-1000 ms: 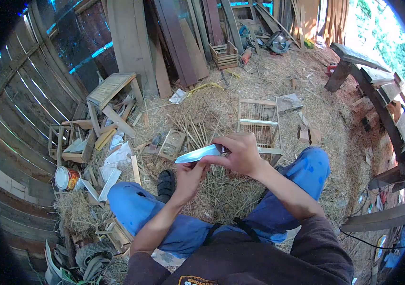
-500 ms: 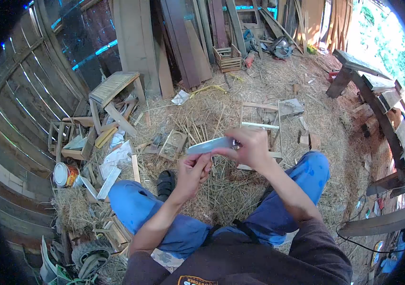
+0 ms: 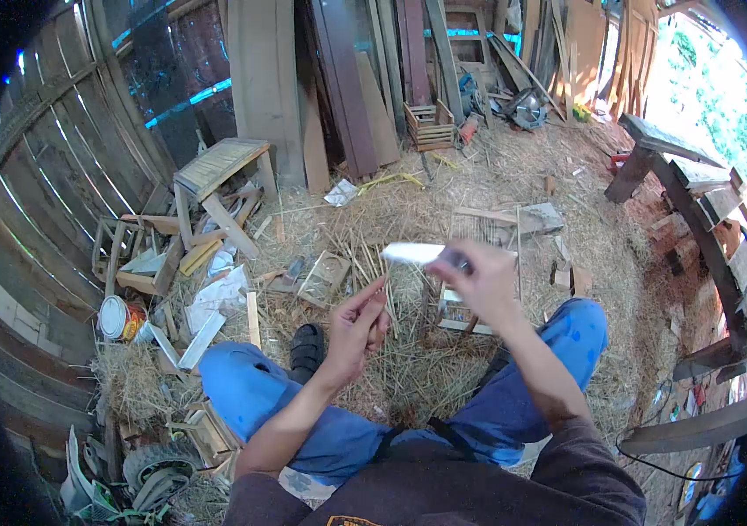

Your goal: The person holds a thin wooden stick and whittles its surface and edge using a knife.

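- The right hand (image 3: pixel 481 285) is clamping its fingers on the handle of the knife (image 3: pixel 413 253), blur hiding their detail
- Just below the knife, the left hand (image 3: pixel 356 340) is holding its fingers together; whether they are pinching a thin sliver, I cannot tell
- The bare blade is pointing past the nearby left fingertips, so a slipping grip or misjudged stroke risks cutting them
- Well left of the knife, the tin (image 3: pixel 115 317) is showing an unreadable label; the shirt's (image 3: pixel 430 486) lettering is running out of view

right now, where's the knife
The knife is in the right hand, near the middle of the head view, its blade pointing left, just beyond the fingertips of the left hand.
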A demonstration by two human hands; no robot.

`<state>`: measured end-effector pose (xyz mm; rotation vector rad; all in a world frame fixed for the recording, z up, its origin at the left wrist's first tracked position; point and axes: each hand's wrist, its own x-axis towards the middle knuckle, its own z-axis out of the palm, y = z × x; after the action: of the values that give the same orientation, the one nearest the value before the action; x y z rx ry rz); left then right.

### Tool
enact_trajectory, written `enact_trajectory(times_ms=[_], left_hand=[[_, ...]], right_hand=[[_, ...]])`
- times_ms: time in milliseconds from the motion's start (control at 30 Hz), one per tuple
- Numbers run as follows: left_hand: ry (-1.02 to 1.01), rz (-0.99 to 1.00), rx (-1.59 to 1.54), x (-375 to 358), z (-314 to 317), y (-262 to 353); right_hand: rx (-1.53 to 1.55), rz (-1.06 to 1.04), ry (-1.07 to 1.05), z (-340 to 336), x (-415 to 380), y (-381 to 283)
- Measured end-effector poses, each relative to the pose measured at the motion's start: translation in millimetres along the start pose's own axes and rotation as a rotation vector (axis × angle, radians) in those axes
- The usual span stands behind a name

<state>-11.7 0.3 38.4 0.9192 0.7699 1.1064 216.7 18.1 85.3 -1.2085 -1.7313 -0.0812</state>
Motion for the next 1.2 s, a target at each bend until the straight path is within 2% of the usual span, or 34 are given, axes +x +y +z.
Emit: enact_trajectory(times_ms=[133, 367, 500, 700, 867, 967, 1067, 1167, 1200], left_hand=[[-0.017, -0.036, 0.006, 2, 1, -9], [-0.046, -0.064, 0.023, 6, 1, -16], [-0.01, -0.117, -0.01, 5, 5, -13], [-0.066, -0.208, -0.156, 3, 9, 2], [-0.093, -0.284, -0.141, 10, -2, -6], [-0.211, -0.252, 0.0, -3, 7, 2], [-0.263, -0.181, 0.068, -11, 14, -5], [-0.164, -0.155, 0.047, -7, 11, -5], [-0.145, -0.126, -0.002, -5, 4, -7]], right_hand=[[0.006, -0.211, -0.215, 28, -18, -5], [0.127, -0.246, -0.19, 32, -16, -13], [0.039, -0.281, -0.167, 25, -11, -13], [-0.027, -0.307, -0.141, 17, -5, -12], [-0.049, -0.317, -0.127, 18, -5, -6], [-0.076, -0.21, 0.066, 14, 10, 12], [-0.143, 0.255, 0.046, -15, 26, 34], [-0.074, 0.259, 0.072, -20, 19, 25], [-0.028, 0.256, -0.016, -18, 13, 16]])
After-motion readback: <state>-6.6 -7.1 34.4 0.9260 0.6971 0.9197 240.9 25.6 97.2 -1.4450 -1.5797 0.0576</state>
